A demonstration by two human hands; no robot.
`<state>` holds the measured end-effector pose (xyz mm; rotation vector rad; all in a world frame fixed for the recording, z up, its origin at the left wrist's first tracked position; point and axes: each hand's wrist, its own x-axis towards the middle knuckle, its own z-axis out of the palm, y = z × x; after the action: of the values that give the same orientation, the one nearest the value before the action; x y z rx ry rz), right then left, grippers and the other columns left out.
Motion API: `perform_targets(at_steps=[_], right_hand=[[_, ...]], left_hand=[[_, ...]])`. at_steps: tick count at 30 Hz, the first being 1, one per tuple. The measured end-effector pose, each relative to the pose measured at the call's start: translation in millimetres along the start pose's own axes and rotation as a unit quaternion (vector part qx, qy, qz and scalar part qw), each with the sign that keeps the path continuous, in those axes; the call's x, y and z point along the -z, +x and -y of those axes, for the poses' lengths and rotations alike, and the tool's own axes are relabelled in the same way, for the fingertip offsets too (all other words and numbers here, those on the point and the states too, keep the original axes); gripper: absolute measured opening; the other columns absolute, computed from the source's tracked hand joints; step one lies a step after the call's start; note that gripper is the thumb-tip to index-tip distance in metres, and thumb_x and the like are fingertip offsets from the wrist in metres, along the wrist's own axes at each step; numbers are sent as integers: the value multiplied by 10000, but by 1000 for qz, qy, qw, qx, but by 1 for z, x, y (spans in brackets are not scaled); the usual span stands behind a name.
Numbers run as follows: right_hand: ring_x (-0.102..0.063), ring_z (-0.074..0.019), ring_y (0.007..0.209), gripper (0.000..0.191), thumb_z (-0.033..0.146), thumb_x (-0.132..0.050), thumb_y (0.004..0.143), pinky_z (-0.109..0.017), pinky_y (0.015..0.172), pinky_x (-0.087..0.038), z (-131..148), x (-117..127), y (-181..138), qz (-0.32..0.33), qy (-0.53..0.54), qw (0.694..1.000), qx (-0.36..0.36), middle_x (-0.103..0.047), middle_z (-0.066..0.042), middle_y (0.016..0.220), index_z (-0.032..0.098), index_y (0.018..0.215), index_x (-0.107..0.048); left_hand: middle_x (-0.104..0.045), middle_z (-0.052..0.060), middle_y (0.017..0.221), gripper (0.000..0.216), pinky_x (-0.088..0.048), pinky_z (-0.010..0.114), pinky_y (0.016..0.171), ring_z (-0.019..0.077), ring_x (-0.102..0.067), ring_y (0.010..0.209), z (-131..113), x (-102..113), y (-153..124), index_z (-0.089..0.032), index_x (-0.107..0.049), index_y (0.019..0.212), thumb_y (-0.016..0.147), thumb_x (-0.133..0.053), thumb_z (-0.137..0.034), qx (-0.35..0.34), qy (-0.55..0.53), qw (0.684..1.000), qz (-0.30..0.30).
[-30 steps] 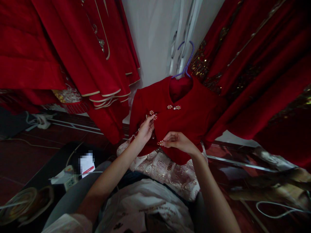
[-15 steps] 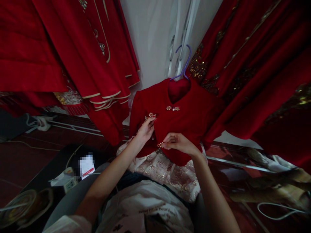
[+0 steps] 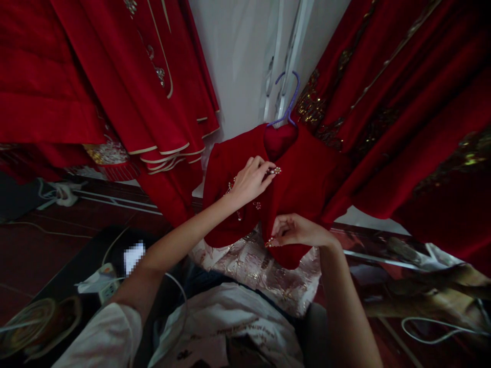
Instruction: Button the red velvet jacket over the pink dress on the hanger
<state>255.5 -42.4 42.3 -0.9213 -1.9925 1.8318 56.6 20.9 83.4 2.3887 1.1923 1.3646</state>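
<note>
A short red jacket (image 3: 303,184) hangs in front of me on a purple hanger (image 3: 292,102). At its chest, my left hand (image 3: 251,179) pinches the upper beaded frog button (image 3: 276,170). Lower down, my right hand (image 3: 297,230) is closed on a beaded frog button (image 3: 269,243) at the edge of the right-hand front panel. Below the collar the two front panels part, with a gap at the hem. On the left-hand panel sits another small beaded fastening (image 3: 257,205), beside a dangling beaded ornament (image 3: 230,186). Pale shiny brocade cloth (image 3: 253,260) lies beneath the hem.
Red garments with pale piping (image 3: 161,102) hang at the left, and red garments with gold sequins (image 3: 383,102) at the right. A power strip (image 3: 109,290) and a plastic-covered bowl (image 3: 30,322) rest on a dark surface at lower left. A white cable loop (image 3: 437,329) lies at lower right.
My left hand has moved up and right, from the side ornament to the upper frog button. My right hand has shifted slightly right and down with its button, widening the gap between the panels.
</note>
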Motion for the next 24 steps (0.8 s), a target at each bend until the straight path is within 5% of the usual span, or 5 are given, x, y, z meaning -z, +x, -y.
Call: perform_targets(at_steps=[4,11,18,21,24], right_hand=[[-682,-125,765,247,308,-772,684,-238,710,-519,0,4,-6,-3,2,1000,-1,-731,-28,826,160,816,-626],[-676,-125,829,291,310,-733,739,-265,791,-527,0,10,-10,2,-5,1000,14,-725,-37,905,169,984,-663],[-661,-173,958,357,348,-692,792,-354,903,-523,6,14,-21,-73,-40,995,53,-706,-70,983,176,1100,-639],[-641,-186,1019,319,389,-692,798,-388,976,-495,16,13,-19,-172,-66,976,112,-688,-75,1062,192,1046,-657],[-606,-199,1111,325,435,-677,807,-409,1047,-449,37,11,-2,-357,-52,909,208,-652,-70,1161,225,1052,-641]], left_hand=[[-543,108,1001,220,-404,425,939,274,-476,1036,3,6,7,-167,-663,975,890,-562,-343,-51,87,994,29],[-592,80,1047,119,-290,514,1063,259,-490,1075,-3,25,22,-188,-676,904,832,-612,-259,-127,60,986,88],[-601,-5,782,104,-252,529,1146,167,-568,897,11,23,36,-216,-649,831,845,-547,-234,-240,55,965,88],[-611,-1,829,214,-302,491,1130,146,-579,869,17,22,37,-211,-628,943,933,-415,-210,-325,181,921,116],[-636,61,929,281,-435,390,971,163,-606,860,15,25,37,-162,-603,1022,979,-348,-272,-326,281,896,106]])
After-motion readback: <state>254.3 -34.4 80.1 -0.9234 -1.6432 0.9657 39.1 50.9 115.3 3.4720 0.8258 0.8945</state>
